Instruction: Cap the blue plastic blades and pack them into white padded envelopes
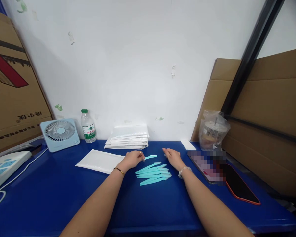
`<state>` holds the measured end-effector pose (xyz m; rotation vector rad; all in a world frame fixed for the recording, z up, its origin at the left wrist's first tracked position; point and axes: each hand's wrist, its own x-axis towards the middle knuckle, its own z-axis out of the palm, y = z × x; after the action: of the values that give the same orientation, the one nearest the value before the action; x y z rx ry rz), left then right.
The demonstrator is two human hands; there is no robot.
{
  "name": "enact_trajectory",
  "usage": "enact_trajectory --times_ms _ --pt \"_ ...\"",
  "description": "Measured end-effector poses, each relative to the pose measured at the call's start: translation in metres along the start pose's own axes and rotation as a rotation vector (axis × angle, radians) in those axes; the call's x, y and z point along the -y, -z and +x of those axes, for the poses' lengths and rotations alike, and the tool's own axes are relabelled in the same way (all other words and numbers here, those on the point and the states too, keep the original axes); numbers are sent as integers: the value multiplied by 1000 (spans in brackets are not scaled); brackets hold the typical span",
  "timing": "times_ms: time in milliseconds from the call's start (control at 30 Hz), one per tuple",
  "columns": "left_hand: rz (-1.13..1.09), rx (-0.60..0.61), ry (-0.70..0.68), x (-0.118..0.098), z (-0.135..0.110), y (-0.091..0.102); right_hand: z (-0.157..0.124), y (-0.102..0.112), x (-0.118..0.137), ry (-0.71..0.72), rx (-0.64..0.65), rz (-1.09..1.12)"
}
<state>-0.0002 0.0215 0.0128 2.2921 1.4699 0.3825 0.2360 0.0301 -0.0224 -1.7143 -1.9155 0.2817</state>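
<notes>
My left hand (134, 159) pinches a turquoise eyebrow razor (151, 157) by one end; its other end points right, toward my right hand (172, 157). The fingers of my right hand are curled together, and whatever they may hold is too small to make out. Just below both hands, several more turquoise eyebrow razors (153, 174) lie loosely fanned on the blue table (153, 210). A white padded envelope (98, 160) lies flat beside my left hand, partly covered by it.
Against the wall sits a stack of white padded envelopes (128, 136). A water bottle (88, 126), a small fan (60, 134) and a power strip (7, 168) stand to the left. On the right are two phones (241, 184), (204, 166) and a bagged drink cup (212, 131).
</notes>
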Motion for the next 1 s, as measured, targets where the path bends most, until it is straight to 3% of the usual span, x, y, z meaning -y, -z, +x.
enact_trajectory --times_ms 200,300,433,533,833,1000 --pt "24 -96 -14 7 1 -12 -7 5 -2 105 -10 -65" --pt "31 -155 -71 1 -2 -13 -11 11 5 184 94 -9" --pt "69 -88 -153 -9 -5 -14 -13 16 12 204 248 15" --pt "66 -47 -137 -11 -5 -16 -12 17 11 213 313 64" --pt "-23 -33 -19 2 -4 -11 -9 42 -22 89 241 111" --pt "36 -93 -125 -8 -8 -12 -13 44 -13 237 326 109"
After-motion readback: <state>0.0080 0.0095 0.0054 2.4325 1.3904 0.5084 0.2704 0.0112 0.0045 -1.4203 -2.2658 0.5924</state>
